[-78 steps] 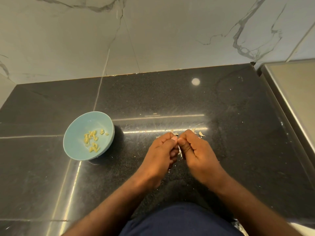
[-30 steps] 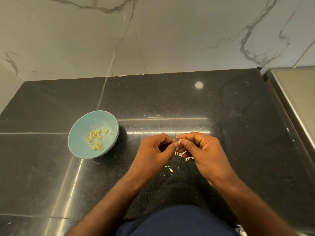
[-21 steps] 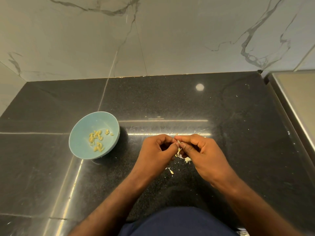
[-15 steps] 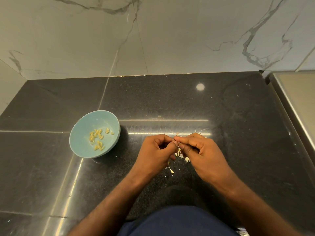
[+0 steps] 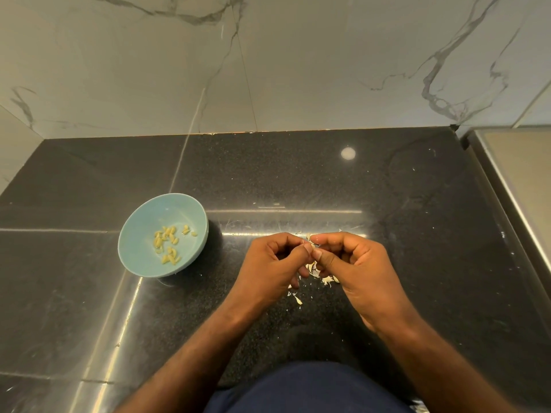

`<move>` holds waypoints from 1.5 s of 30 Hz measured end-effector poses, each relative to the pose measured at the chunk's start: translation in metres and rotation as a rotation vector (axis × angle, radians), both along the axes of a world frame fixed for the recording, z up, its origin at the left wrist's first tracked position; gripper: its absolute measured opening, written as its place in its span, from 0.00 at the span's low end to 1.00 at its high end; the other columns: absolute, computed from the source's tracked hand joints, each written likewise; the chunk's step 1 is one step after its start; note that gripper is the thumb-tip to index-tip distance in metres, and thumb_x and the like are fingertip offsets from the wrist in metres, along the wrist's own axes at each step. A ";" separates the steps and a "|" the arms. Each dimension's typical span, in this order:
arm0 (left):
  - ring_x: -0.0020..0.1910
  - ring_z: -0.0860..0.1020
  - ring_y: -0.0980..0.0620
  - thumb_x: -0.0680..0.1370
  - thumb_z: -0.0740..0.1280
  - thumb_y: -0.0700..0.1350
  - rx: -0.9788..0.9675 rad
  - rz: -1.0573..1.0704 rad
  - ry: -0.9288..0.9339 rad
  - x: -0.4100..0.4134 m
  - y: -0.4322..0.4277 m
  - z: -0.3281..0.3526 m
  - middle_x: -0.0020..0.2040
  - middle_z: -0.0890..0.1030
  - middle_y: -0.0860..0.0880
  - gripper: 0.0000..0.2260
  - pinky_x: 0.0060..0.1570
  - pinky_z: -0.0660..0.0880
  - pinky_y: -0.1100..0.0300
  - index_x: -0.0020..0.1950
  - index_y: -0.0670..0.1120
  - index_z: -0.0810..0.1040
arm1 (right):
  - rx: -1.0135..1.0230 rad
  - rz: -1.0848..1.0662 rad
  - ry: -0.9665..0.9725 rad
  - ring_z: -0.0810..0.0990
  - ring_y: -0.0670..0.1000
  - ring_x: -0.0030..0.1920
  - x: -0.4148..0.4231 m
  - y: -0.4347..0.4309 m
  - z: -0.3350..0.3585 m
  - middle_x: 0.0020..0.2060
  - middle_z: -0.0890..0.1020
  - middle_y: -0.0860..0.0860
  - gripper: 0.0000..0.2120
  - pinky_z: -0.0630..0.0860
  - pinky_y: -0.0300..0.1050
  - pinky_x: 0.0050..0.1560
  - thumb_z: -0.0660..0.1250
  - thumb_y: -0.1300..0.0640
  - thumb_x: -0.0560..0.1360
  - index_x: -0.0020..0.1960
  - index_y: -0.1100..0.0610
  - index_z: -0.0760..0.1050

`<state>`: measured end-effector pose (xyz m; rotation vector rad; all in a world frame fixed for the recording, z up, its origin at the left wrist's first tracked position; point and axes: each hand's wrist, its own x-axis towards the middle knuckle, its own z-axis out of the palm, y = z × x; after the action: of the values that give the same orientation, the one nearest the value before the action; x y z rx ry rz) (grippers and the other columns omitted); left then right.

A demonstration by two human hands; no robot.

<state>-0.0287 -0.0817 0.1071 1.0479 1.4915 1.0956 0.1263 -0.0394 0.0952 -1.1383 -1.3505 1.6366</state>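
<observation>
My left hand [image 5: 272, 265] and my right hand [image 5: 354, 265] meet over the black counter [image 5: 328, 180], thumbs and forefingers pinching one small pale seed [image 5: 311, 245] between them. Most of the seed is hidden by the fingertips. Pale bits of shell [image 5: 316, 272] lie scattered on the counter under and just behind the hands. A light blue bowl [image 5: 140, 234] stands to the left of the hands. It holds several small yellowish kernels [image 5: 168, 242].
A marble wall [image 5: 268, 61] rises behind the counter. At the right edge runs a steel surface [image 5: 518, 174], a step apart from the counter. My dark blue clothing [image 5: 307, 389] shows at the bottom.
The hands stay together over the same spot, their fingers working the seed. A few more shell bits lie below them than 2.6 s ago. The bowl has not moved.
</observation>
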 end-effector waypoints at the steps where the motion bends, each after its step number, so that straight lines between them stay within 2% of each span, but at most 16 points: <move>1: 0.35 0.80 0.52 0.79 0.68 0.41 0.001 -0.009 -0.008 -0.001 0.000 0.000 0.40 0.84 0.46 0.05 0.32 0.77 0.63 0.49 0.41 0.82 | -0.003 0.003 -0.001 0.83 0.51 0.40 0.000 0.000 0.000 0.40 0.86 0.53 0.09 0.79 0.41 0.41 0.73 0.65 0.74 0.53 0.56 0.83; 3: 0.36 0.80 0.50 0.80 0.67 0.40 -0.006 -0.019 -0.044 -0.002 0.000 0.000 0.40 0.84 0.45 0.06 0.32 0.77 0.62 0.49 0.39 0.82 | -0.019 0.011 0.016 0.83 0.50 0.39 0.000 0.000 0.001 0.41 0.86 0.54 0.09 0.79 0.40 0.41 0.73 0.65 0.74 0.53 0.57 0.83; 6: 0.36 0.79 0.52 0.78 0.68 0.39 -0.038 -0.021 -0.201 -0.004 -0.001 0.003 0.42 0.83 0.43 0.07 0.31 0.75 0.64 0.50 0.36 0.81 | -0.076 0.017 0.095 0.83 0.49 0.39 0.001 0.002 0.004 0.40 0.86 0.55 0.10 0.79 0.40 0.39 0.73 0.66 0.72 0.53 0.59 0.83; 9: 0.35 0.78 0.53 0.75 0.70 0.42 -0.069 -0.029 -0.308 -0.008 0.000 0.005 0.41 0.82 0.42 0.10 0.30 0.74 0.64 0.50 0.35 0.80 | -0.108 0.034 0.124 0.83 0.48 0.38 0.001 0.002 0.005 0.38 0.86 0.53 0.14 0.79 0.41 0.39 0.73 0.61 0.67 0.53 0.59 0.82; 14: 0.32 0.77 0.54 0.78 0.67 0.36 -0.066 0.019 -0.259 -0.007 0.002 0.003 0.38 0.81 0.42 0.05 0.30 0.74 0.64 0.48 0.34 0.80 | -0.112 0.036 0.099 0.83 0.49 0.38 -0.001 0.002 0.005 0.39 0.86 0.54 0.16 0.79 0.42 0.39 0.74 0.59 0.66 0.54 0.58 0.81; 21: 0.32 0.77 0.54 0.79 0.67 0.35 -0.035 0.016 -0.147 -0.007 0.000 0.003 0.35 0.80 0.44 0.04 0.31 0.75 0.63 0.46 0.38 0.81 | -0.111 0.034 0.082 0.82 0.50 0.39 -0.003 0.000 0.005 0.40 0.86 0.55 0.14 0.78 0.43 0.40 0.74 0.60 0.68 0.53 0.57 0.82; 25: 0.31 0.77 0.55 0.78 0.68 0.35 -0.019 0.025 0.012 -0.007 -0.001 0.000 0.34 0.80 0.43 0.04 0.31 0.75 0.64 0.45 0.37 0.81 | -0.091 0.044 0.031 0.82 0.49 0.40 -0.006 -0.002 0.001 0.40 0.86 0.54 0.11 0.78 0.41 0.40 0.74 0.65 0.72 0.52 0.55 0.83; 29: 0.32 0.75 0.53 0.76 0.70 0.36 0.011 -0.001 0.140 -0.010 -0.001 -0.002 0.35 0.81 0.39 0.03 0.34 0.74 0.62 0.43 0.39 0.82 | -0.080 0.037 -0.005 0.82 0.48 0.40 -0.008 -0.003 -0.001 0.41 0.86 0.54 0.10 0.78 0.41 0.40 0.74 0.65 0.72 0.51 0.55 0.84; 31: 0.31 0.74 0.55 0.76 0.71 0.37 0.032 -0.016 0.179 -0.011 -0.001 -0.002 0.34 0.80 0.40 0.03 0.32 0.73 0.64 0.42 0.41 0.82 | -0.091 0.048 -0.001 0.83 0.48 0.40 -0.008 -0.003 -0.001 0.41 0.86 0.53 0.09 0.79 0.41 0.40 0.74 0.64 0.72 0.51 0.56 0.84; 38: 0.29 0.71 0.59 0.76 0.70 0.37 0.053 0.033 0.174 -0.006 0.000 -0.004 0.29 0.77 0.52 0.04 0.30 0.69 0.67 0.41 0.40 0.81 | -0.128 0.012 0.047 0.84 0.51 0.40 -0.011 -0.002 -0.006 0.41 0.86 0.56 0.07 0.80 0.42 0.42 0.71 0.68 0.74 0.51 0.60 0.83; 43: 0.32 0.75 0.51 0.78 0.67 0.39 0.048 0.071 0.198 -0.007 0.000 -0.008 0.34 0.79 0.43 0.06 0.34 0.73 0.59 0.41 0.43 0.80 | -0.237 -0.021 0.155 0.83 0.52 0.40 -0.011 -0.004 -0.005 0.40 0.85 0.56 0.06 0.81 0.43 0.42 0.69 0.67 0.75 0.52 0.63 0.81; 45: 0.32 0.74 0.51 0.79 0.63 0.37 0.008 0.111 0.196 -0.006 0.000 -0.010 0.32 0.78 0.44 0.09 0.34 0.73 0.60 0.40 0.42 0.78 | -0.288 -0.040 0.203 0.84 0.53 0.41 -0.011 -0.003 -0.003 0.43 0.85 0.59 0.06 0.81 0.44 0.41 0.68 0.66 0.76 0.52 0.64 0.80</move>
<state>-0.0348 -0.0820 0.0967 1.1148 1.7195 1.1010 0.1157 -0.0422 0.0919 -1.1172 -0.9802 1.9036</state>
